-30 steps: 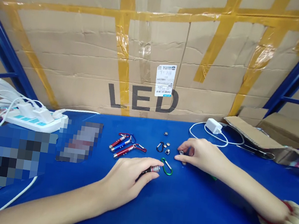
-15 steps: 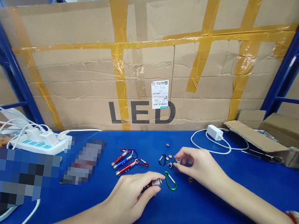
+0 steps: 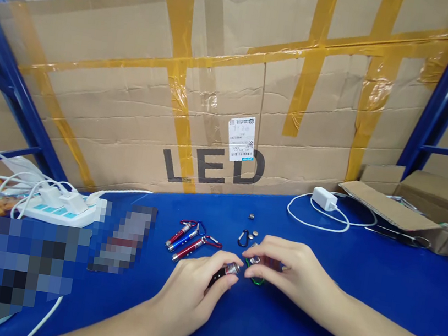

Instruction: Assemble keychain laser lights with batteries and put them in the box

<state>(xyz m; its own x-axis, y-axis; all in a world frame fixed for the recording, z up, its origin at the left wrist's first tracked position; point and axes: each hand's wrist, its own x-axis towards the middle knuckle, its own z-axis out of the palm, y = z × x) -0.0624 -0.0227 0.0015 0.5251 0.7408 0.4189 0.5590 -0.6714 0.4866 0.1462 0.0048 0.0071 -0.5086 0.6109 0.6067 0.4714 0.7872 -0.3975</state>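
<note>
My left hand [image 3: 202, 282] is closed round a small black cylinder [image 3: 217, 276] with a silver, ribbed end pointing right. Close to that end, my right hand [image 3: 281, 262] pinches a small silver piece [image 3: 253, 260] between thumb and fingertips. Beneath the right fingers lies a green carabiner [image 3: 258, 281], partly covered. Behind the hands rest a black carabiner [image 3: 243, 238] and small round metal pieces [image 3: 255, 233]. Left of them are two red penlights [image 3: 188, 250] and a blue penlight [image 3: 184, 239], each with a carabiner.
A power strip [image 3: 84, 215] with white plugs and cables stands at the left, near blurred flat objects. A white charger [image 3: 324, 199] with a looped cable, scissors [image 3: 400, 236] and an open carton [image 3: 441, 193] are at the back right. A large cardboard panel [image 3: 132, 110] closes the back.
My right hand has moved left and slightly nearer, from beside the small metal parts to the silver end of the black cylinder. My left hand has barely shifted.
</note>
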